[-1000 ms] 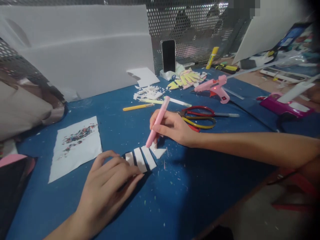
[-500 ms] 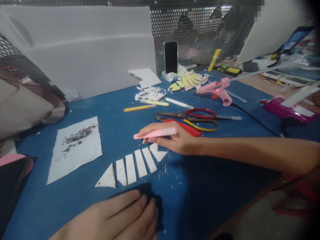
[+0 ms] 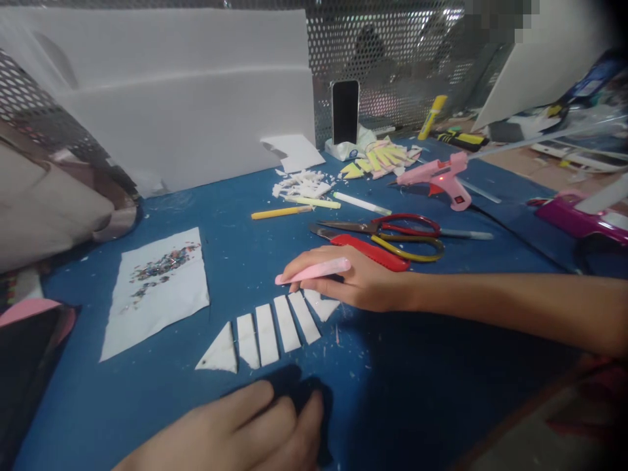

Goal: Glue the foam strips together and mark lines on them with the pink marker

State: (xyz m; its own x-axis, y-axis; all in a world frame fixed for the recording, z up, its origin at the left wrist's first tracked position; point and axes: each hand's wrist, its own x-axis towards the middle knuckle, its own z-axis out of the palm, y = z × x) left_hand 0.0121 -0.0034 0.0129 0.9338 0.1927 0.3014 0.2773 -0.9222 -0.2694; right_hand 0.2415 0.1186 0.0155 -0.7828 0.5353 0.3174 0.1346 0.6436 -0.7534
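A pink marker pen (image 3: pixel 321 269) lies across the fingers of my right hand (image 3: pixel 366 281), which is closed around it. Its rounded end points left, just above the tail-shaped white piece (image 3: pixel 328 309) of a fish form. Several white foam strips (image 3: pixel 267 335) lie side by side in a row, spaced slightly apart. At the row's left end is a triangular head piece (image 3: pixel 220 353) with a dark dot. My left hand (image 3: pixel 240 425) is low in the view, in front of the row, fingers loosely bent and a little apart; nothing shows in it.
Scissors (image 3: pixel 383 229) and a red-handled cutter (image 3: pixel 373 252) lie beyond my right hand. Markers (image 3: pixel 280 213) and white scraps (image 3: pixel 304 185) sit farther back. A pink glue gun (image 3: pixel 436 176) stands right. White paper (image 3: pixel 161 294) with glittery bits lies left. A phone (image 3: pixel 345 112) leans upright behind.
The whole view has shifted slightly, moving things rightward. My left fingers have curled more and spread a little. My right hand, still holding the pink marker pen, has come slightly lower over the tail piece.
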